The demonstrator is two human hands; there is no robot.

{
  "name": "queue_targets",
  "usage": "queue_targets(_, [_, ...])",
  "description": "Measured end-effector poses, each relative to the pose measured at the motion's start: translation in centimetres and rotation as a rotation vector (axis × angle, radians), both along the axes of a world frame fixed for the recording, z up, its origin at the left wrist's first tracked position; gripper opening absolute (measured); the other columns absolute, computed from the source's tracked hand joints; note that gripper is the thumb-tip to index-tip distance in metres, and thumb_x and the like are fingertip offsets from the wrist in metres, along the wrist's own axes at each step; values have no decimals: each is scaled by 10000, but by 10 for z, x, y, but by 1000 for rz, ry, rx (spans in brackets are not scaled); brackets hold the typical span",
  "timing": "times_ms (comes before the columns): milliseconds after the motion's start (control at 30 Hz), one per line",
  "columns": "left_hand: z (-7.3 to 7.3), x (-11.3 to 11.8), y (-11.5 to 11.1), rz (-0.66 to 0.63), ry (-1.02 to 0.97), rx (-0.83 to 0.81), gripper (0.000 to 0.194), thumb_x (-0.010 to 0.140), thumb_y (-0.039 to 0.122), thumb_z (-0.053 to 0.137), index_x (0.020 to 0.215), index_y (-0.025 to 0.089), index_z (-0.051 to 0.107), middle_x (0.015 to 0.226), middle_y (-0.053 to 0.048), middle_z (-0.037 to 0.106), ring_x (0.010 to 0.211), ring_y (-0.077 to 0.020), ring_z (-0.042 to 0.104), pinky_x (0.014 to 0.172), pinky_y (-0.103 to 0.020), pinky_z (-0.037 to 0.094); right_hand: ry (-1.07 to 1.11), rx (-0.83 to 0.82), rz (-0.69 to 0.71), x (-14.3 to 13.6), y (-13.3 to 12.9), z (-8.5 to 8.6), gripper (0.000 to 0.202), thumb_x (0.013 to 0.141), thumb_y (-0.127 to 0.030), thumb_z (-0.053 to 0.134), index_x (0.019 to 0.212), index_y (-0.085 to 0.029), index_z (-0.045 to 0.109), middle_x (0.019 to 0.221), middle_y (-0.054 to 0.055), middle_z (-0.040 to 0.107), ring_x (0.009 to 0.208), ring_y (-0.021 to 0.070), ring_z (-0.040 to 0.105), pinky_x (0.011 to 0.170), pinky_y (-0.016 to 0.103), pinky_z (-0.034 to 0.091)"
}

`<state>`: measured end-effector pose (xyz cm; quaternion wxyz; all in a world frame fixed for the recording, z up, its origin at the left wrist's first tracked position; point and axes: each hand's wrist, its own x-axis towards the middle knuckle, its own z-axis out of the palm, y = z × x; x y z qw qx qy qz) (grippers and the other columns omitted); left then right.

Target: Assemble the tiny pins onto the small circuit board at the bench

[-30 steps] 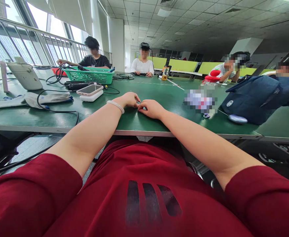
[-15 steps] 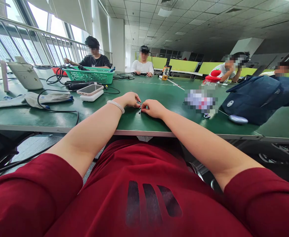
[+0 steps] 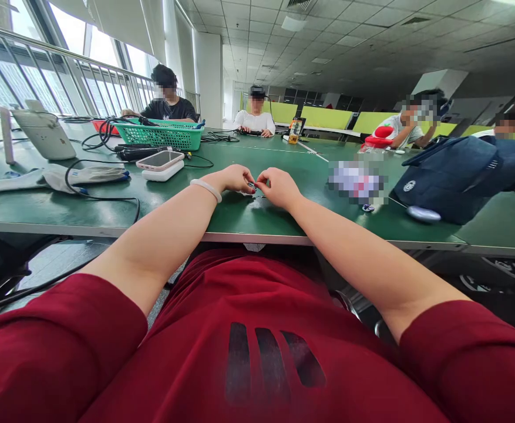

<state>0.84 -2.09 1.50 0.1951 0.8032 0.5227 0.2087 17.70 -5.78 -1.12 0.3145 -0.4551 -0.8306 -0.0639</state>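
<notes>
Near the front edge of the green table (image 3: pixel 173 207), my left hand (image 3: pixel 235 178) pinches a small dark, shiny piece (image 3: pixel 251 185) whose kind I cannot make out. A pale band circles that wrist. My right hand (image 3: pixel 279 187) meets it from the right, thumb and fingertips pressed together at the piece. Whether the right fingers hold something of their own is too small to see. Just under the hands, tiny dark bits lie on the tabletop, partly hidden.
To the left are a phone (image 3: pixel 160 160) on a white case (image 3: pixel 164 171), gloves (image 3: pixel 85 175), cables and a green basket (image 3: pixel 164 135). A dark blue backpack (image 3: pixel 451 176), a computer mouse (image 3: pixel 423 213) and a red-lidded jar (image 3: pixel 377 141) stand right. Several people sit around.
My right hand has lifted slightly from the tabletop and moved to the small piece in my left hand. The left hand has barely shifted.
</notes>
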Motion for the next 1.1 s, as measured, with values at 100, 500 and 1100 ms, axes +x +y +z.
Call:
queue_targets(100, [0,0,-1,-42,-53,-29,321,471,265,828,746,167,692,637,7,664,636,-136,607,624,-227,447,20,8,-6,0,0,0,135,836,-253,563,822,-170,668,852,62,624,767,173,520,710,295,374])
queue_targets(500, [-3,1,-2,-144,-254,-163,296,489,228,844,697,154,647,680,-31,677,625,-118,575,592,-250,431,38,2,-35,1,2,0,150,827,-270,572,814,-166,680,852,63,644,760,175,524,708,300,368])
queue_targets(1100, [1,2,-12,-109,-275,-163,334,467,215,854,680,167,602,616,20,603,599,-104,543,622,-277,430,230,-104,-14,5,13,-4,198,789,-317,563,794,-159,682,778,38,672,678,146,525,680,276,398])
